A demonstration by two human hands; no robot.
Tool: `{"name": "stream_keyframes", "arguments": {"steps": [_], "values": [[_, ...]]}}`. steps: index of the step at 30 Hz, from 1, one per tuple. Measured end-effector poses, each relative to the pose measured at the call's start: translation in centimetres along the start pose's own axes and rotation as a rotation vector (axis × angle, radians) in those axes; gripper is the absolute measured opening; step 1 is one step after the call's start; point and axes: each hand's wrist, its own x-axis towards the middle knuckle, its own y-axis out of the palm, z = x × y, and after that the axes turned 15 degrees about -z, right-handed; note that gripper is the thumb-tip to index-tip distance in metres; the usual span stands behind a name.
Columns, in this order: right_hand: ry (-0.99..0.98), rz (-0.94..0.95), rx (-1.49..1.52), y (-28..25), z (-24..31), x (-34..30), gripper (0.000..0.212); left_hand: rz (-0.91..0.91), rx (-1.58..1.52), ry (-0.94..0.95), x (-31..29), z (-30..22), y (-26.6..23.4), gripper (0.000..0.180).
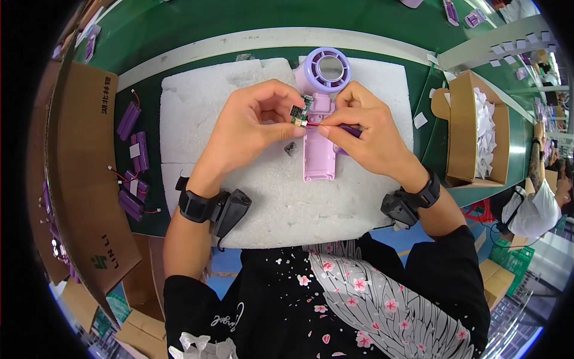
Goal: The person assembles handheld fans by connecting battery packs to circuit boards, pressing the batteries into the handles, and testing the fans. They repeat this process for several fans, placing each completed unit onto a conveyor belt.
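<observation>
Between the thumb and fingers of my left hand (251, 122) is a small green circuit board (298, 113) with a black part and a pale connector on it. My right hand (373, 128) pinches a thin red wire (313, 125) close to that connector. A purple battery (351, 130) sits in or under the right fingers, partly hidden. Below both hands lies a handheld fan, its lilac round head (327, 67) pointing away from me and its open pink handle shell (320, 158) towards me. A small dark piece (290, 148) rests left of the shell.
A white foam pad (239, 203) lies beneath the work on a green table. Several purple batteries with wires (133, 170) lie to its left, beside a tall cardboard box (84, 143). At right stands a carton (457, 128) of white paper pieces. Another person (535, 203) is at far right.
</observation>
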Motion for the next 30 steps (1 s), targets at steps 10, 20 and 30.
{"name": "stream_keyframes", "arguments": {"steps": [10,20,30], "values": [[-0.066,-0.021,-0.011,0.14,0.04,-0.07,0.01,-0.022,-0.035,-0.016,-0.13,-0.17,0.2,0.029],[-0.13,0.005,-0.088,-0.29,0.2,-0.1,0.011,-0.005,0.016,-0.052,-0.03,-0.21,0.01,0.031],[-0.14,0.018,-0.1,-0.3,0.08,0.01,0.01,0.001,-0.026,-0.037,-0.16,-0.12,0.13,0.029]]}}
